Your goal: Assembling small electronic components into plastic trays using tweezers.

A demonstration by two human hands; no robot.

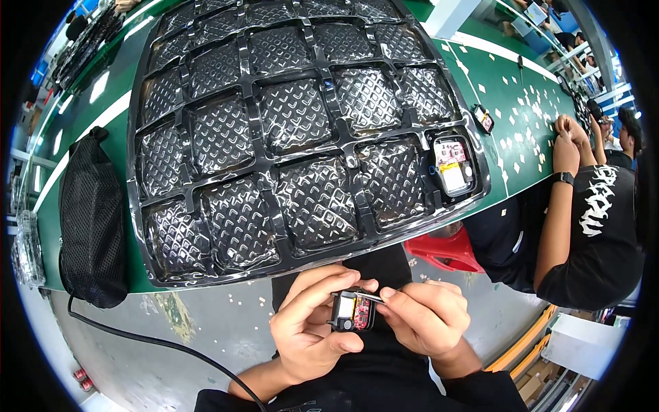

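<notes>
Black device housing (353,312), open: held in left hand (307,321), beside right hand (429,317). Right hand: pinching slim metal tool (369,296).

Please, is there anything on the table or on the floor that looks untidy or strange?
Yes: many small pale pieces lie loose on the right of the green table, and a few on the floor. They look like uncollected scraps, in no visible order.

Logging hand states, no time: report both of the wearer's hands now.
Left hand: closed, holding a small black-cased device with its red circuit board exposed.
Right hand: closed, fingertips pinching a thin metal tool at the device.
</notes>
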